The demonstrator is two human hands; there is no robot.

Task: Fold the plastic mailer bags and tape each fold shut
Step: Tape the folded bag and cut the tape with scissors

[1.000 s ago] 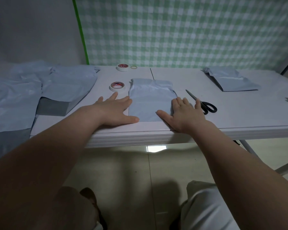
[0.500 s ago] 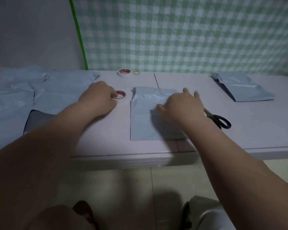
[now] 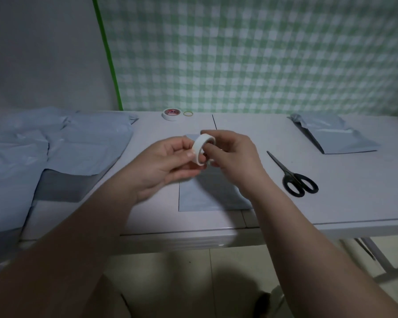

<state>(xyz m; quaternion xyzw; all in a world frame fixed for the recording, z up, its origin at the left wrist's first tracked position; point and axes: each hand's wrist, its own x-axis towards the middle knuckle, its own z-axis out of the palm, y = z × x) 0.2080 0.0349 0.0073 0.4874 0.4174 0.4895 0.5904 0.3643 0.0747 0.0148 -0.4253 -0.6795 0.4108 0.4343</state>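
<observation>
Above the folded mailer bag (image 3: 207, 193), we hold a white tape roll (image 3: 199, 149) off the table (image 3: 331, 210) with both hands. Our left hand (image 3: 168, 161) grips its near side with thumb and curled fingers, and our right hand (image 3: 232, 154) pinches its far edge. To the right of the bag lie black scissors (image 3: 294, 177), closed. Farther right sits a pile of finished bags (image 3: 331, 138). To its left spread the unfolded mailers (image 3: 78, 145). Beyond it, a second tape roll (image 3: 171, 114) lies just beside a rubber band (image 3: 188, 113).
</observation>
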